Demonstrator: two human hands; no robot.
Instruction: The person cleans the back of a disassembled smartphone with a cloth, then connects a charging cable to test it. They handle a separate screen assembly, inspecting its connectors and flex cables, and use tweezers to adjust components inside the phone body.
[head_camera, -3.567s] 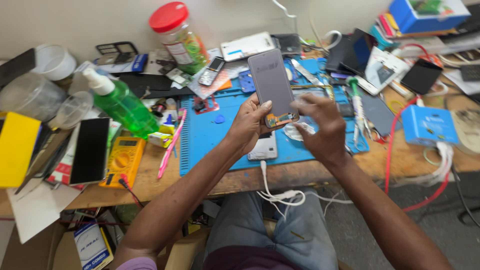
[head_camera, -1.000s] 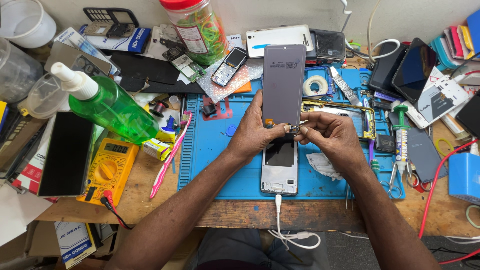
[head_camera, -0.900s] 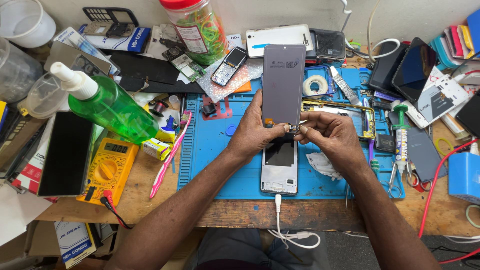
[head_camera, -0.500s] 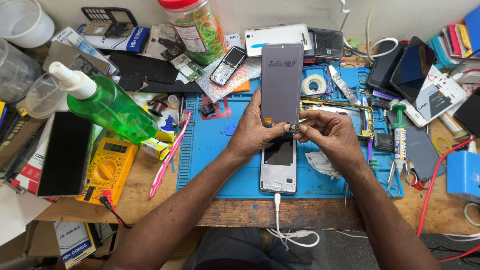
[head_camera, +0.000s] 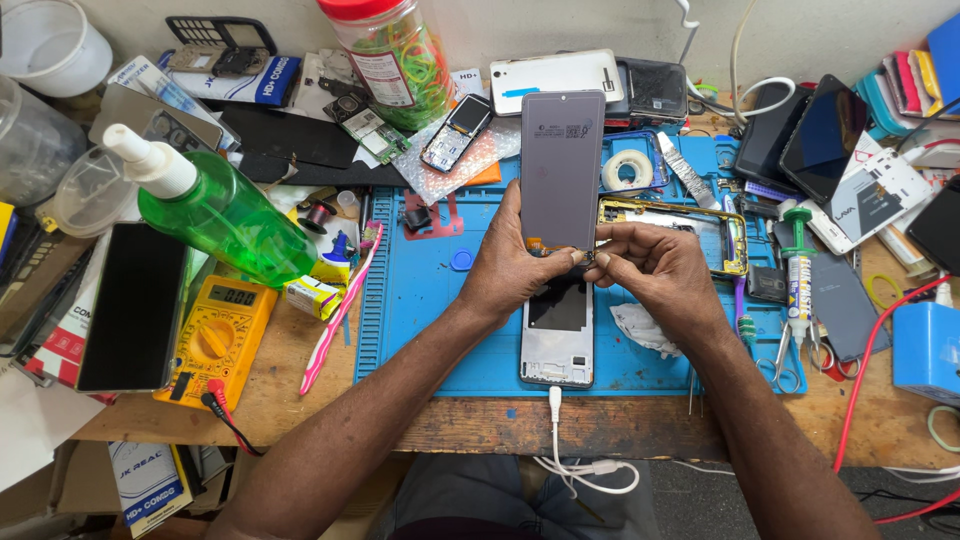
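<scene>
- We see the left hand (head_camera: 515, 270) closed around the lower left edge of a grey phone screen panel (head_camera: 561, 170), which it holds upright above the blue mat (head_camera: 420, 310).
- The right hand (head_camera: 655, 275) pinches with its fingertips at the bottom edge of the same panel, where a small connector part sits; we cannot tell exactly what it grips.
- Just under both hands lies an open phone body (head_camera: 557, 335) flat on the mat, and a white cable (head_camera: 560, 440) is plugged in its near end and hangs over the worktop (head_camera: 480, 425) edge.
- To the right of the phone body we see a crumpled white wipe (head_camera: 640, 328), and farther right a gold phone frame (head_camera: 700, 225).
- To the left, off the mat, there is a pink toothbrush (head_camera: 340, 310), a yellow multimeter (head_camera: 215, 335) and a green spray bottle (head_camera: 220, 215).
- At the far side stands a jar with a red lid (head_camera: 390, 55), and near it a roll of tape (head_camera: 627, 170).
</scene>
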